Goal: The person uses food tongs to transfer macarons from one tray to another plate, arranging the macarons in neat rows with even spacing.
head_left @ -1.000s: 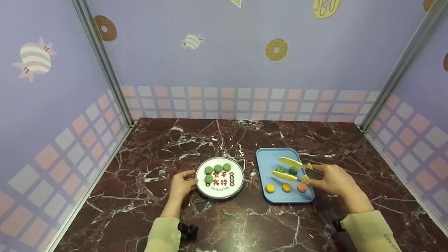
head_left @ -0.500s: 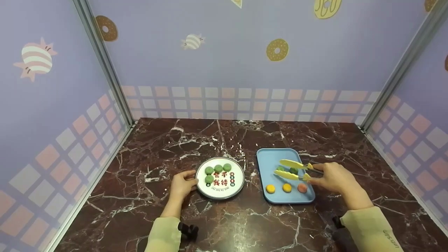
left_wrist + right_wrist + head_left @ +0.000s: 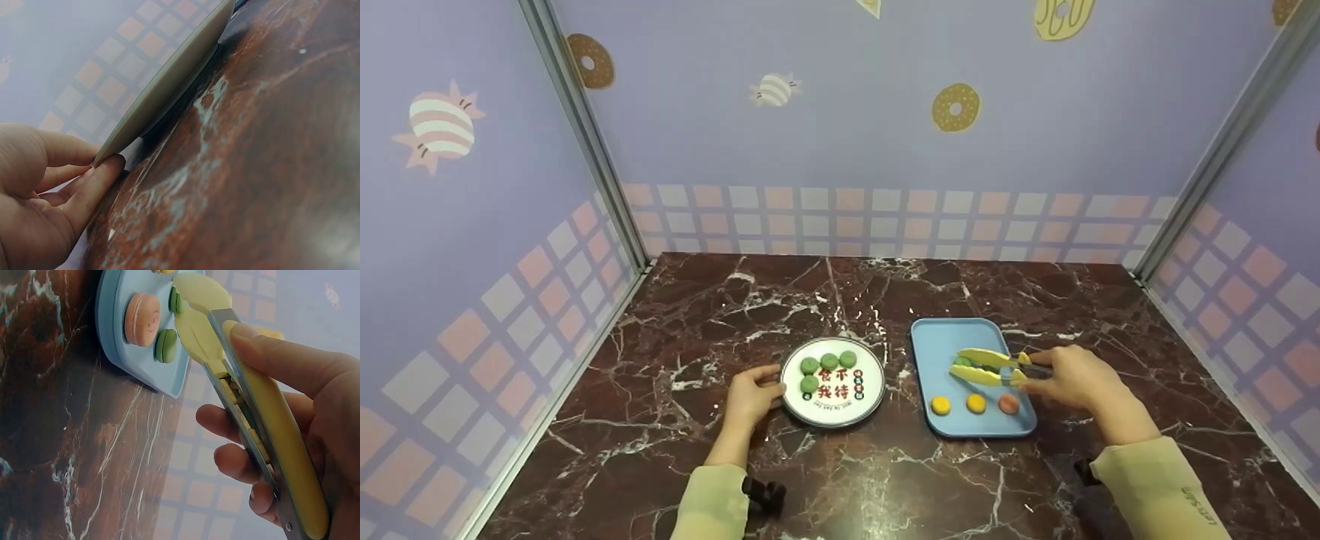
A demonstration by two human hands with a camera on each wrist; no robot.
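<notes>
- The round, glossy white plate (image 3: 872,375) is pinched at its rim by the left hand (image 3: 750,394).
- Scalloped yellow-and-metal tongs (image 3: 275,427) are held in the right hand (image 3: 1080,382) — over smooth-domed green macarons (image 3: 166,346) on the blue, round-cornered tray (image 3: 937,352).
- The tongs are squeezed narrower than a second ago.

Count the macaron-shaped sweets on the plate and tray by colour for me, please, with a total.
Green macarons: 6 (4 on the plate, 2 on the tray)
Yellow macarons: 2 (both on the tray)
Pink macaron: 1 (on the tray)
Total: 9
</notes>
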